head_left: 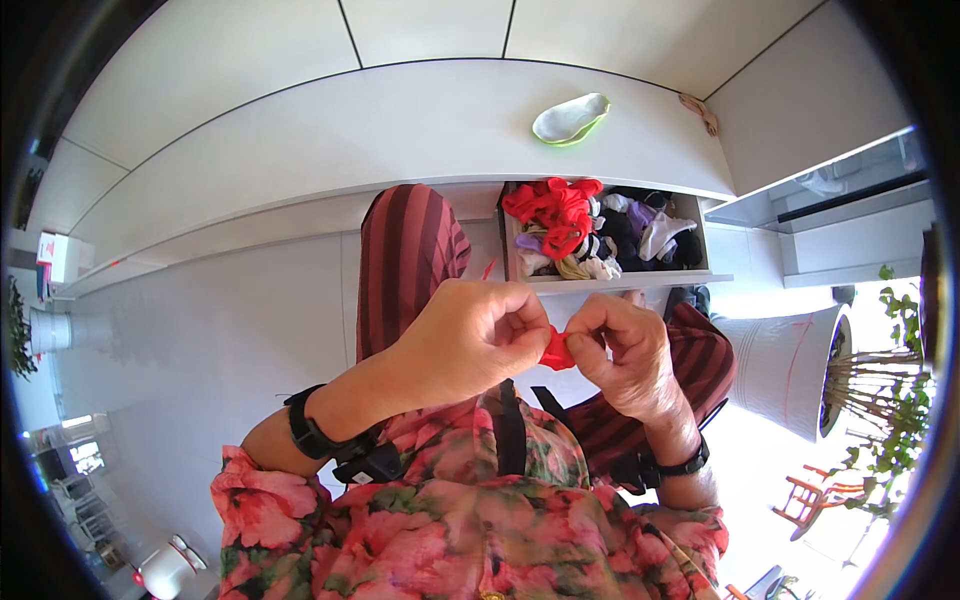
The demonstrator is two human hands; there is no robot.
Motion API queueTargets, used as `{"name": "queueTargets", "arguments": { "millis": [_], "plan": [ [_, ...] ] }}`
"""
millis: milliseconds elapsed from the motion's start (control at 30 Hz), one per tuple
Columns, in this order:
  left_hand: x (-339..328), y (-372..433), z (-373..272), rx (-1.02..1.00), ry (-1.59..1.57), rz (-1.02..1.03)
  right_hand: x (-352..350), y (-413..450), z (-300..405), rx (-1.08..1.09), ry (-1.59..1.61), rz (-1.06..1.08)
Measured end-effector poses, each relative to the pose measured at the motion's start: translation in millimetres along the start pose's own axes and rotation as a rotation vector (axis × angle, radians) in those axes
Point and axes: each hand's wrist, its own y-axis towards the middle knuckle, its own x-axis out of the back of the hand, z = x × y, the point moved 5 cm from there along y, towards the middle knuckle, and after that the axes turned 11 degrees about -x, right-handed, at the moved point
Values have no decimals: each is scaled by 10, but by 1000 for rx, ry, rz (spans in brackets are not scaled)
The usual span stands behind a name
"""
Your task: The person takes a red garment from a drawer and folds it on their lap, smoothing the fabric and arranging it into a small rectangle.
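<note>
A small piece of red fabric [556, 351] is stretched between my two hands in front of my chest. My left hand [487, 330] pinches its left end between thumb and fingers, and my right hand [622, 345] pinches the other end. Beyond the hands, an open drawer [592, 285] holds a mixed heap of socks or small garments. A bunch of red fabric [559, 210] lies on the heap's left part; purple, white [664, 234] and black pieces lie around it. What kind of garment the held piece is, I cannot tell.
On the white cabinet top [337, 127] above the drawer lie a green-edged, shell-shaped dish [571, 120] and a beige cloth strip [699, 114]. My knee in striped trousers [409, 262] is left of the drawer. A large white planter [787, 371] stands at the right, near a small wooden chair [806, 499].
</note>
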Motion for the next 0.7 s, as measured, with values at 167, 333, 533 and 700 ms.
{"name": "queueTargets", "arguments": {
  "millis": [167,333,533,700],
  "plan": [
    [-28,42,-20,-80,-88,-152,61,-44,-104,-50,103,-69],
    [-43,82,40,-199,97,-251,39,-133,51,191,-107,-224],
    [-5,125,124,-321,-189,-153,118,-109,-76,234,140,-179],
    [-99,170,141,-227,-527,-101,47,-5,-26,248,-26,-318]
  ]
}}
